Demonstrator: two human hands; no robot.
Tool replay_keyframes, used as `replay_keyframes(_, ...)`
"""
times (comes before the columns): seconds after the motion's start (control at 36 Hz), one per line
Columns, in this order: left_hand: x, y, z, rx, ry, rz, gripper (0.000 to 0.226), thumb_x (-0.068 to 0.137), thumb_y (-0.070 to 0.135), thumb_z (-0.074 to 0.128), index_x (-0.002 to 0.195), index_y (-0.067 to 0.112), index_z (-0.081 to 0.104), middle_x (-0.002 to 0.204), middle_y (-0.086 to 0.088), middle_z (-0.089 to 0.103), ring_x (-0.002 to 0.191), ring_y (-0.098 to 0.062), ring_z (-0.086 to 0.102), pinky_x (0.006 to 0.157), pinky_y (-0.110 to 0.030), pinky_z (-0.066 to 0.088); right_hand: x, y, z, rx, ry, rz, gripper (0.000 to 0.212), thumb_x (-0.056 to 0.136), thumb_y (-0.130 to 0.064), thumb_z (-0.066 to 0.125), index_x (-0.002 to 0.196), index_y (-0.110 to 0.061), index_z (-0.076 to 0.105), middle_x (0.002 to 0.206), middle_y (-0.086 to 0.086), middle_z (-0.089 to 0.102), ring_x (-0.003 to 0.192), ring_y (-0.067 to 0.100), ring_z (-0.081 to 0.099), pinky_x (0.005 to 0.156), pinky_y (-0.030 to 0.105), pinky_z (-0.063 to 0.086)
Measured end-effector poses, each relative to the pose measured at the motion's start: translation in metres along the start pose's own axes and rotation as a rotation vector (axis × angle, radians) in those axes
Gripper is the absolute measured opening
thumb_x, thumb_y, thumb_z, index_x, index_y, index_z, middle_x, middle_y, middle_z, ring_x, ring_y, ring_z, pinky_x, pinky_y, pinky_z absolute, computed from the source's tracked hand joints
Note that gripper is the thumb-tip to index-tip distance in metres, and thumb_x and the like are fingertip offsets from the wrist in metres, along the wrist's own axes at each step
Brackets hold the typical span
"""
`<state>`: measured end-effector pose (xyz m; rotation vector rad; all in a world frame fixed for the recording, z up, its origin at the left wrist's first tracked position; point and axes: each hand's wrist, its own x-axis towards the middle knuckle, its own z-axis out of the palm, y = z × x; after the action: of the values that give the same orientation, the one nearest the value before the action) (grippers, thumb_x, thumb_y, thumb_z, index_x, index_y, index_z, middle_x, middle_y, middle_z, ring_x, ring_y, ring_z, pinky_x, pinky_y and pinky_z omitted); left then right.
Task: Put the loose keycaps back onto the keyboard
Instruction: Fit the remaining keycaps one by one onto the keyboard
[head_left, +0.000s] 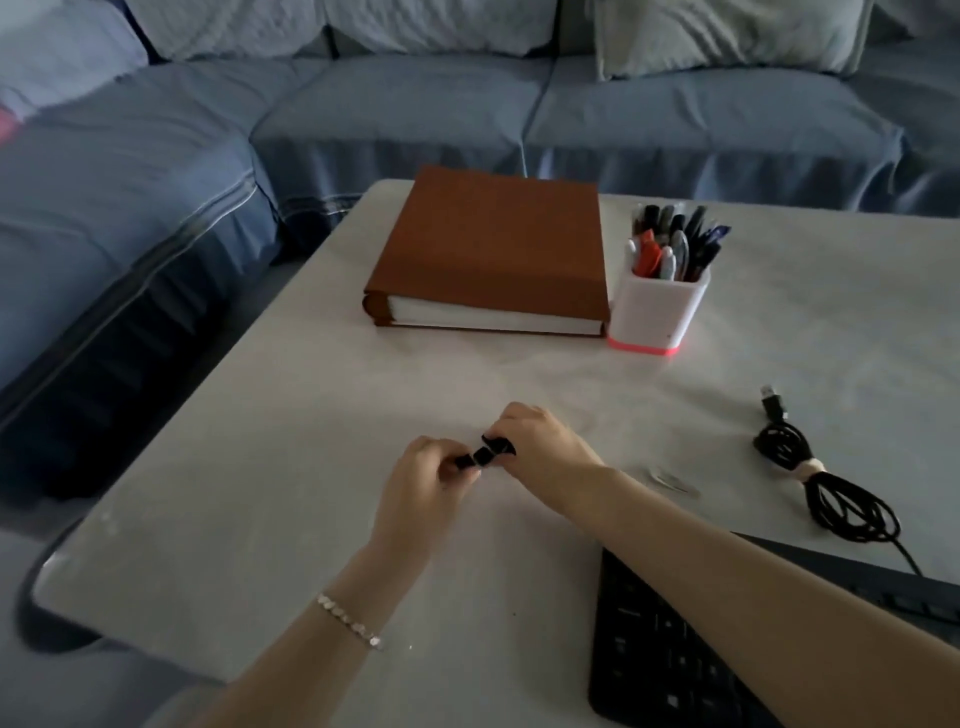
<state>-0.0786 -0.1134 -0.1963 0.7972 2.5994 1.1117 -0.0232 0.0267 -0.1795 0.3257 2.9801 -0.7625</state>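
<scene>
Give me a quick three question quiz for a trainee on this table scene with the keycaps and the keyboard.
1. True or false: the left hand and the right hand both hold black keycaps.
2. The keyboard lies at the table's: A) far left B) near right C) far centre.
3. Fill in: the white pen holder stands right beside the brown ____.
Key: 1 true; 2 B; 3 book.
</scene>
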Motion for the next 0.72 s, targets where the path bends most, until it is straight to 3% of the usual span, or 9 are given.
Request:
replay_keyframes(0.06,-0.006,0.005,-0.003,-0.145,0.031,-0.037,0.023,0.074,0.032,0.07,0.066,0.013,0.061,0.064,-0.001,0.054,0.058,-0.013,0.045,0.056,-0.023,0.034,-0.008,0.002,0.001,-0.06,0.005,-0.017,0.027,0.089,-0.006,0.049,0.113,-0.008,0.061,0.114,0.005,0.053,0.106,0.023,0.046,0.086,0.035,0.041)
replay_keyframes(0.17,-0.016,0.01,-0.004,-0.416,0.048,-0.224,0.021,0.081,0.004,0.071,0.074,0.023,0.064,0.072,0.003,0.067,0.062,-0.009,0.062,0.058,-0.014,0.048,-0.024,0.011,-0.001,-0.075,0.03,-0.001,0.031,0.088,-0.006,0.048,0.117,-0.006,0.061,0.115,0.007,0.056,0.109,0.023,0.048,0.086,0.033,0.041)
replay_keyframes(0.22,-0.022,0.015,-0.003,-0.566,0.027,-0.299,0.018,0.083,-0.003,0.064,0.082,0.014,0.066,0.068,0.001,0.069,0.056,-0.003,0.064,0.059,-0.012,0.05,-0.033,0.018,-0.004,0.054,0.097,0.028,0.031,0.085,-0.005,0.051,0.113,-0.006,0.065,0.109,0.009,0.06,0.101,0.025,0.054,0.083,0.028,0.043)
replay_keyframes(0.31,-0.031,0.033,-0.004,-0.97,-0.037,-0.44,0.016,0.088,-0.009,0.052,0.086,0.0,0.065,0.067,-0.004,0.069,0.056,-0.009,0.066,0.06,-0.018,0.055,-0.047,0.026,-0.013,0.407,0.257,0.215,0.022,0.08,0.0,0.061,0.098,-0.005,0.072,0.084,0.004,0.067,0.076,0.016,0.062,0.07,0.011,0.044)
replay_keyframes(0.39,-0.038,0.051,-0.006,-1.208,-0.12,-0.521,0.018,0.09,-0.006,0.047,0.083,-0.003,0.064,0.07,-0.011,0.069,0.056,-0.011,0.065,0.057,-0.021,0.056,-0.062,0.026,-0.032,1.107,0.232,0.469,0.012,0.085,0.003,0.06,0.093,0.002,0.069,0.074,0.006,0.066,0.059,0.009,0.064,0.062,0.015,0.053)
replay_keyframes(0.44,-0.042,0.062,-0.007,-1.218,-0.172,-0.535,0.017,0.089,-0.004,0.048,0.083,-0.002,0.064,0.07,-0.013,0.07,0.055,-0.011,0.065,0.055,-0.022,0.056,-0.075,0.027,-0.046,1.53,0.173,0.576,0.01,0.089,0.002,0.055,0.09,0.002,0.065,0.074,0.01,0.065,0.059,0.01,0.064,0.056,0.016,0.054)
replay_keyframes(0.53,-0.051,0.076,-0.004,-1.126,-0.206,-0.449,0.01,0.082,-0.004,0.056,0.08,-0.001,0.066,0.071,-0.012,0.07,0.059,-0.014,0.067,0.056,-0.022,0.056,-0.1,0.032,-0.063,1.872,0.082,0.651,0.012,0.084,-0.003,0.052,0.082,0.0,0.063,0.067,0.009,0.061,0.054,0.012,0.06,0.047,0.017,0.052)
replay_keyframes(0.64,-0.062,0.091,0.0,-0.894,-0.221,-0.181,0.016,0.059,0.006,0.07,0.075,0.006,0.067,0.07,-0.003,0.071,0.066,-0.011,0.068,0.065,-0.021,0.056,-0.135,0.036,-0.07,1.855,0.036,0.692,0.016,0.067,-0.012,0.054,0.073,0.0,0.064,0.066,0.01,0.058,0.052,0.013,0.055,0.041,0.016,0.047)
replay_keyframes(0.72,-0.069,0.102,0.005,-0.749,-0.237,-0.025,0.024,0.062,-0.006,0.075,0.075,0.012,0.068,0.071,0.002,0.071,0.066,-0.007,0.067,0.063,-0.014,0.051,-0.159,0.043,-0.069,1.71,0.035,0.688,0.017,0.065,-0.013,0.057,0.067,-0.001,0.068,0.064,0.011,0.061,0.051,0.013,0.056,0.039,0.016,0.045)
